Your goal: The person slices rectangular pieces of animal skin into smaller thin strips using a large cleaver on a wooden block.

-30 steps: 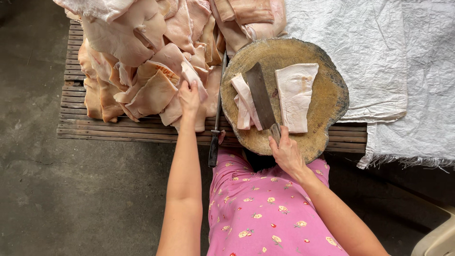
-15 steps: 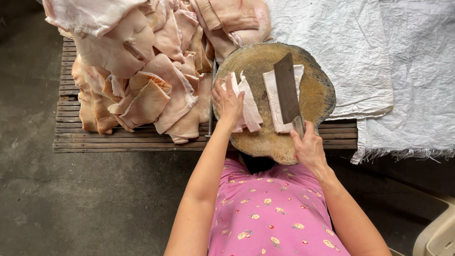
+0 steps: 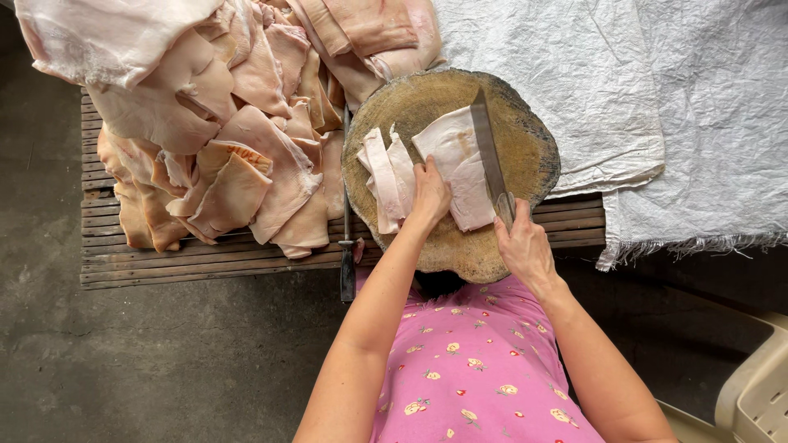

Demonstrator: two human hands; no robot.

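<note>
Our right hand (image 3: 525, 246) clamps the cleaver (image 3: 490, 160) handle; blade stands on the pale, slick skin slab (image 3: 455, 164). Left hand (image 3: 429, 193) presses flat, fingers together, beside it. Beneath: round, rough wooden block (image 3: 525, 131). Farther left, limp pinkish skins (image 3: 238, 123) heaped on the slatted surface (image 3: 164, 262).

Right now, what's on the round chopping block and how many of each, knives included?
Cleaver, held by the right hand: 1
Wide slab of pork skin, under the left hand: 1
Cut strips: about 3
Total: about 5
</note>
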